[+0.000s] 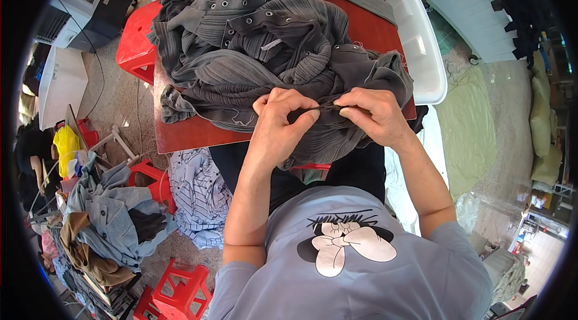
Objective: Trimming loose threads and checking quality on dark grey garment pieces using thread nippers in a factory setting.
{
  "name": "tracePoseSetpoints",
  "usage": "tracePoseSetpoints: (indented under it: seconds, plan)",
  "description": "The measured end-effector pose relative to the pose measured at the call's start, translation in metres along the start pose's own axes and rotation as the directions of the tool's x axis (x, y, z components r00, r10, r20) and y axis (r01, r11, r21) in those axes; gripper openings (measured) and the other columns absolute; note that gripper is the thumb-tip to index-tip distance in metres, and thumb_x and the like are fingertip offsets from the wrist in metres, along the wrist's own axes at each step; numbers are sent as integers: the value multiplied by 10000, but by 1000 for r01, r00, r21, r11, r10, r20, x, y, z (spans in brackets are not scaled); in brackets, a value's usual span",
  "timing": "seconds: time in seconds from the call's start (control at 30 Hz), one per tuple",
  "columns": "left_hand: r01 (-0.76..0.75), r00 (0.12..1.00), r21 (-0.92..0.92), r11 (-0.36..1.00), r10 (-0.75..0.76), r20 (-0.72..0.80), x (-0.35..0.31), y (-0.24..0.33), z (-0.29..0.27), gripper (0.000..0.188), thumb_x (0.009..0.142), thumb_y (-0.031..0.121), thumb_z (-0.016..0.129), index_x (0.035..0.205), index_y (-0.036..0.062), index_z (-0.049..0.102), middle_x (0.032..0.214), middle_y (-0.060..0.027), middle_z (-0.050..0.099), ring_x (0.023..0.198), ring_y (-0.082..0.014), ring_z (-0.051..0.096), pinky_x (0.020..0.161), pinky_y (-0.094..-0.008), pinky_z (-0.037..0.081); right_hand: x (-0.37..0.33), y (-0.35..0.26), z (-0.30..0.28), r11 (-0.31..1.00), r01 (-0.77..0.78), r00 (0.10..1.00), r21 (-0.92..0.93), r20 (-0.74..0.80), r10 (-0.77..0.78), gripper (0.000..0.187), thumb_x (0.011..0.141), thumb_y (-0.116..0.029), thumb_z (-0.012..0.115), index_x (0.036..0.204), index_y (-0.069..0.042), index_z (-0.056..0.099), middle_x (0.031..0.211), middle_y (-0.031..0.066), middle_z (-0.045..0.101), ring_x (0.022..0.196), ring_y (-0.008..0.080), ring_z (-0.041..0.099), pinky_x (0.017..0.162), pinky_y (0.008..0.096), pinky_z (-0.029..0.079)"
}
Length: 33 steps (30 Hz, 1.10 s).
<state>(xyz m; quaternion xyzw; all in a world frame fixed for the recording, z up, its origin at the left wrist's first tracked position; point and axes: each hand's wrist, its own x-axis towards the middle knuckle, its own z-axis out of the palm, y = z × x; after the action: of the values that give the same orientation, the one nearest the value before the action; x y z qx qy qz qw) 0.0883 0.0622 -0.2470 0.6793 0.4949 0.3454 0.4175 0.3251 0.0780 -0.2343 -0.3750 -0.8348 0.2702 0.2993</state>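
Note:
A heap of dark grey ribbed garments with metal eyelets lies on the red-brown table. At its near edge, my left hand pinches a fold of the dark grey fabric between thumb and forefinger. Close beside it on the right, my right hand pinches the same fabric, thumb against forefinger. A short stretch of cloth runs between the two pinches. The garment hangs over the table's front edge toward my lap. Whether a button or other small part sits at the fingertips is too small to make out.
The table shows at its front left corner. A white plastic tub stands along its right side. Red plastic stools are on the left. Piled blue-grey clothes and a striped shirt lie at lower left.

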Motion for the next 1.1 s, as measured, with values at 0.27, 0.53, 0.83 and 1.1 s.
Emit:
tracePoseSetpoints:
  seconds: [0.27,0.53,0.83,1.1]
  plan:
    - [-18,996,126,992,29,-82,-22,-4,-33,385,756,112,762,1132,72,689,981,-36,658,1046,-191,575,1108,-401,228,-10,7,-1,923,-252,960,290,-41,275,146,941,-39,648,1075,18,664,898,21,648,757,79,563,699,222,453]
    - [19,994,131,991,-5,-106,-28,-15,-37,363,758,96,761,1112,65,687,982,-48,658,1042,-199,583,1113,-388,227,5,-22,14,977,-94,973,-189,-227,50,199,858,-89,736,1031,-23,663,805,91,657,648,216,663,578,306,504]
    - [79,994,-206,975,-92,-56,-25,-29,-42,508,751,-11,746,1241,36,619,972,-42,707,1029,-158,609,1017,-337,349,20,-45,44,925,138,981,-355,-79,-177,279,824,-131,771,1057,-25,660,810,97,628,645,260,627,572,353,504]
    - [142,980,-460,877,-190,-58,-25,-28,-40,747,760,-54,730,1458,2,468,929,-81,762,956,-190,667,1009,-351,437,26,-49,58,870,186,977,-457,-9,-214,288,833,-144,760,1077,-22,668,811,76,598,682,241,625,605,347,513]
